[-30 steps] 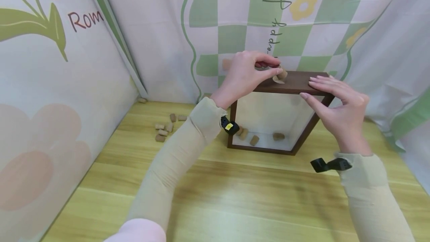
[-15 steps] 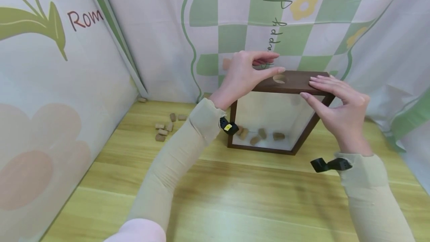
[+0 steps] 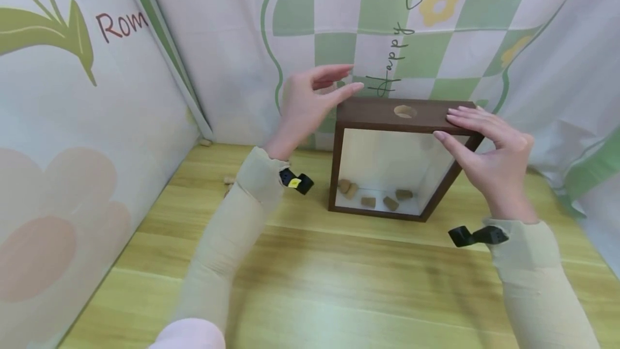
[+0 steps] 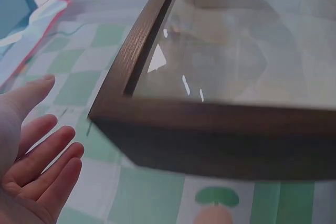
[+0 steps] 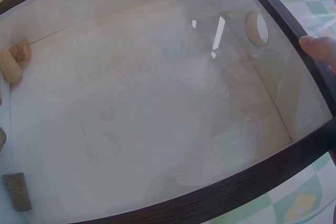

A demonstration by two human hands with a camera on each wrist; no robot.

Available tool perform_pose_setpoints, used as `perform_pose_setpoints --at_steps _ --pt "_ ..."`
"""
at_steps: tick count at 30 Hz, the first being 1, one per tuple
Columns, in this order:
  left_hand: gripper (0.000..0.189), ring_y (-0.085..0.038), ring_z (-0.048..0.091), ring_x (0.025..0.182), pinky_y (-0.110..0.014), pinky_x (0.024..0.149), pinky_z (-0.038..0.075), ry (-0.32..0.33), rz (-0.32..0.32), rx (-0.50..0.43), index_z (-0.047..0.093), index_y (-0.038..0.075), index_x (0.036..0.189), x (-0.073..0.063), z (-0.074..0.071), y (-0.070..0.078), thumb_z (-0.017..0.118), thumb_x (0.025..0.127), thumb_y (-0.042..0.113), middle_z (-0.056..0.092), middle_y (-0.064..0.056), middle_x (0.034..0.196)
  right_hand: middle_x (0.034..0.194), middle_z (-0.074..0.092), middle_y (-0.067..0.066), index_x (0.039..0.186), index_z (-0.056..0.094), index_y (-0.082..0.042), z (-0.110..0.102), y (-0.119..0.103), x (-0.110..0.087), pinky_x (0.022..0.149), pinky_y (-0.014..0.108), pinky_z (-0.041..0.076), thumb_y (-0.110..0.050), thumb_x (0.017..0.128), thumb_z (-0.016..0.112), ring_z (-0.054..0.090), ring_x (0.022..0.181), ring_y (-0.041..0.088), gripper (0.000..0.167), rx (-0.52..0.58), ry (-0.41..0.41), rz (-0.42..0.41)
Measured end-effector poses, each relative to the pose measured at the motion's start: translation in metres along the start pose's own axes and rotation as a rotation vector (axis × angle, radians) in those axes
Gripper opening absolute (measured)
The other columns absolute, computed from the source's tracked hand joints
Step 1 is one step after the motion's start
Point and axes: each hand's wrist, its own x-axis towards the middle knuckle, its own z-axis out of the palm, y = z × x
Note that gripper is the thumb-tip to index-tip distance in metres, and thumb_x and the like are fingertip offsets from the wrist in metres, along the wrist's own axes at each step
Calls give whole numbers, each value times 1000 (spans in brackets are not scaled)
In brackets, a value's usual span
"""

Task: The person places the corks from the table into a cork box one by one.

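A dark wooden shadow box (image 3: 387, 114) with a clear front stands upright on the table, a round hole (image 3: 404, 111) in its top. Several wine corks (image 3: 368, 202) lie on its floor; a few also show as corks (image 5: 18, 191) in the right wrist view. My left hand (image 3: 312, 102) hovers beside the box's top left corner, holding nothing, its fingers apart from the thumb. In the left wrist view that hand (image 4: 39, 166) is clear of the frame. At the top right corner my right hand (image 3: 496, 160) holds the box, fingers over the top and thumb on the front edge.
On the wooden table (image 3: 315, 284), loose corks (image 3: 229, 180) lie at left, partly hidden by my left sleeve. Another cork (image 3: 205, 142) sits in the far left corner. A checkered curtain (image 3: 334, 15) hangs close behind the box.
My left hand let a cork go into the hole, then drew away to the left. That cork dropped among the others inside the box. My right hand stayed in place.
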Motion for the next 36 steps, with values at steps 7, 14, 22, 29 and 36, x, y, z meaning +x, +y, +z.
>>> perform_pose_setpoints --at_steps 7,14,22,29,36 --pt "40 -6 66 103 -22 95 50 112 -60 91 77 15 119 -7 -50 -23 86 85 32 74 3 115 104 74 22 100 79 3 1 0 3 107 40 46 -3 75 90 68 111 16 28 8 -3 -9" --pt "42 -14 68 105 -29 92 53 197 -156 157 77 16 120 -25 -92 -50 86 84 38 74 1 116 103 74 22 100 80 3 1 -1 5 107 39 46 -4 75 90 69 110 14 28 5 -2 -15" --pt "41 -16 67 102 -28 88 54 239 -243 264 76 13 121 -59 -127 -93 83 88 36 74 -3 116 103 74 22 99 80 2 1 1 4 107 39 45 -5 76 90 68 111 16 27 14 4 -11" --pt "43 -21 65 105 -31 88 53 213 -400 308 72 7 125 -94 -146 -131 79 92 34 71 -9 121 103 74 19 100 81 0 0 16 0 106 39 46 -6 74 91 68 111 14 29 -13 0 -7" --pt "45 -27 62 109 -38 95 50 156 -519 264 69 2 127 -136 -161 -169 79 93 29 68 -16 124 103 74 19 99 81 -1 0 20 -3 106 39 46 -8 74 92 69 111 17 29 -1 6 -5"
